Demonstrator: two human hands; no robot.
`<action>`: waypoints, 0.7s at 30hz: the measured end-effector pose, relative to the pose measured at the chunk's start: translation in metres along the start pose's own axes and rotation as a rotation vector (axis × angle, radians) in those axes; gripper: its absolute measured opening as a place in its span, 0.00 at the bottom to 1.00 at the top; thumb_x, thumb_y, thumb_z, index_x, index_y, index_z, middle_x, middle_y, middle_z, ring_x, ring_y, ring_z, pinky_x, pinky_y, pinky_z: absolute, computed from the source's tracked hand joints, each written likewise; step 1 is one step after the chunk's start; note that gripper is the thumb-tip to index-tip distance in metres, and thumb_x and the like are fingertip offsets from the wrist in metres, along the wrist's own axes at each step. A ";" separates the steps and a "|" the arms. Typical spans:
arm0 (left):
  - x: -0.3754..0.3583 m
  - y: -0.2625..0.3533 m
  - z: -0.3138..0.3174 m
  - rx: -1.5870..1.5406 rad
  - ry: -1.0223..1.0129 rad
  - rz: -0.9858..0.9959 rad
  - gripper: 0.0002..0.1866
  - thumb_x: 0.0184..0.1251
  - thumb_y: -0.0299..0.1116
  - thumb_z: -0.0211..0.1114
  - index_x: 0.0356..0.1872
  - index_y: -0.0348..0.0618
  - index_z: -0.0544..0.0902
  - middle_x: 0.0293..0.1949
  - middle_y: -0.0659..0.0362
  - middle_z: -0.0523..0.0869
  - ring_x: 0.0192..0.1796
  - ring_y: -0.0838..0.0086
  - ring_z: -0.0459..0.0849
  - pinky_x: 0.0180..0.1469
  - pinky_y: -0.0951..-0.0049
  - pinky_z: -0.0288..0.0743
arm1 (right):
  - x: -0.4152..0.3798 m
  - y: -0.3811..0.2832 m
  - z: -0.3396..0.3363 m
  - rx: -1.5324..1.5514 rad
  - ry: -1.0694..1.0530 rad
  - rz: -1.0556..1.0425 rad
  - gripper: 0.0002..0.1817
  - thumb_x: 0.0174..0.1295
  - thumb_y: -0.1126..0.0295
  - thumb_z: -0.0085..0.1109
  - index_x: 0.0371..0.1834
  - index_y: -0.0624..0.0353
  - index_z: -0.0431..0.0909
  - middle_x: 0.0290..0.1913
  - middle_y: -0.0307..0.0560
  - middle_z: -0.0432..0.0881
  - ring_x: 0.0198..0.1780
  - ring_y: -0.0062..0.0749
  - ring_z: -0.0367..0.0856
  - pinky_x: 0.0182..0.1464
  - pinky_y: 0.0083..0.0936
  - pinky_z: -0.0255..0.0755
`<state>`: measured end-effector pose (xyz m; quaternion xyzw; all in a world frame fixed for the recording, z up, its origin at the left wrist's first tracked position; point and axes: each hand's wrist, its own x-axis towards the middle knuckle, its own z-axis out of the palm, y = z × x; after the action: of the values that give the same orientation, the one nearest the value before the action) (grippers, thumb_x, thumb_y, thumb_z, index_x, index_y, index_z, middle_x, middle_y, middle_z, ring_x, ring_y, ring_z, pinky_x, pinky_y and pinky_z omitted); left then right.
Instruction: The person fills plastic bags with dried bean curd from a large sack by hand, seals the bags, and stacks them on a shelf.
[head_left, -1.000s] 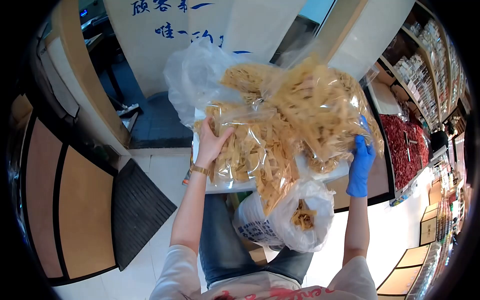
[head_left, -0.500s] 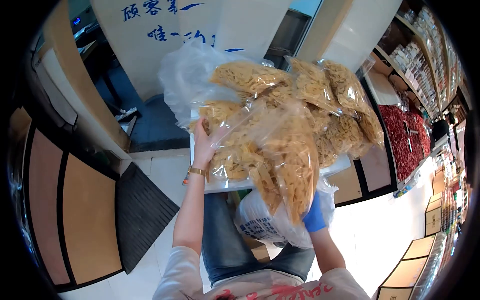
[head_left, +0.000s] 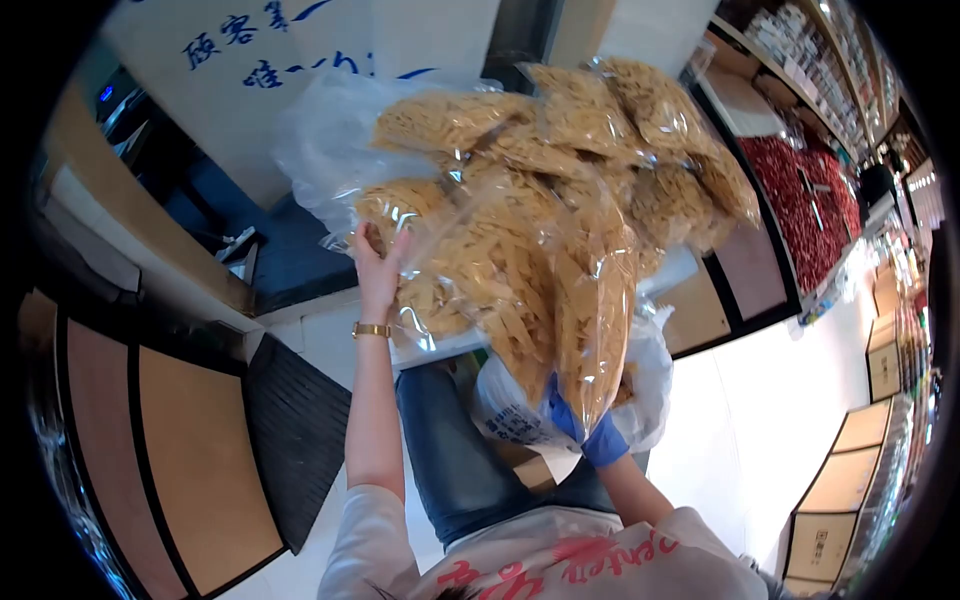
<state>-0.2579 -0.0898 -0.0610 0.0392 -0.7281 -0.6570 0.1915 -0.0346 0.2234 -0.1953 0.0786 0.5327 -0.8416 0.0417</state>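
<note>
Clear plastic bags of flat yellowish dried pieces (head_left: 455, 125) lie piled in front of me; I cannot make out the food's exact kind. My left hand (head_left: 380, 270), with a gold watch (head_left: 371, 329) at the wrist, has its fingers curled at the pile's left side, thumb against a stretched clear bag edge. In a blue glove, my right hand (head_left: 590, 425) grips the lower end of a long filled bag (head_left: 595, 320) that hangs over the near side; its fingers are partly hidden beneath. Between my legs is a white printed plastic bag (head_left: 510, 405).
A translucent plastic sheet (head_left: 310, 150) bulges behind the pile. A white surface edge (head_left: 440, 348) shows beneath it. To the right is a bin of red dried goods (head_left: 810, 210); cabinets (head_left: 205, 440) and a black mat (head_left: 290, 430) stand left.
My right hand has moved left, under the long bag's lower end, and that bag now hangs more upright. The camera view has shifted, and my left hand remains at the pile's left side.
</note>
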 end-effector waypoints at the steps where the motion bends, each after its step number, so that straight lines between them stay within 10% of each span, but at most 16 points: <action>1: 0.001 -0.002 0.001 -0.030 0.020 0.001 0.41 0.55 0.46 0.70 0.64 0.33 0.61 0.61 0.45 0.70 0.63 0.61 0.69 0.65 0.67 0.60 | 0.000 0.004 -0.004 0.799 -0.008 0.211 0.21 0.71 0.61 0.37 0.65 0.51 0.63 0.58 0.44 0.73 0.55 0.38 0.75 0.55 0.38 0.73; 6: 0.004 -0.011 -0.005 0.057 -0.029 0.034 0.40 0.59 0.47 0.67 0.65 0.33 0.59 0.64 0.46 0.66 0.67 0.62 0.64 0.67 0.68 0.56 | -0.028 -0.048 -0.006 0.856 -0.027 0.212 0.19 0.68 0.64 0.45 0.59 0.58 0.69 0.51 0.46 0.79 0.50 0.32 0.78 0.54 0.30 0.74; 11: 0.006 -0.011 -0.004 0.039 -0.046 0.024 0.40 0.62 0.48 0.65 0.66 0.32 0.57 0.65 0.44 0.63 0.68 0.61 0.62 0.68 0.67 0.53 | -0.055 -0.122 0.003 0.372 0.482 -0.005 0.12 0.63 0.63 0.56 0.41 0.60 0.76 0.34 0.39 0.80 0.37 0.25 0.78 0.45 0.22 0.74; 15: 0.010 -0.021 -0.004 0.026 -0.046 0.035 0.40 0.62 0.48 0.64 0.66 0.32 0.57 0.65 0.43 0.63 0.68 0.60 0.60 0.69 0.67 0.51 | -0.092 -0.113 -0.129 0.002 0.336 0.157 0.20 0.63 0.58 0.56 0.45 0.67 0.78 0.37 0.46 0.82 0.33 0.29 0.82 0.37 0.25 0.77; 21: 0.005 -0.014 -0.005 0.007 -0.052 0.026 0.40 0.63 0.49 0.63 0.66 0.32 0.56 0.65 0.44 0.62 0.69 0.60 0.59 0.69 0.67 0.50 | -0.103 -0.157 -0.088 -0.397 0.344 0.455 0.17 0.57 0.57 0.64 0.32 0.63 0.79 0.28 0.41 0.79 0.26 0.23 0.74 0.30 0.22 0.71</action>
<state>-0.2638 -0.0975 -0.0731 0.0134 -0.7355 -0.6528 0.1808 0.0503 0.3683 -0.0746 0.3266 0.6542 -0.6650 0.1525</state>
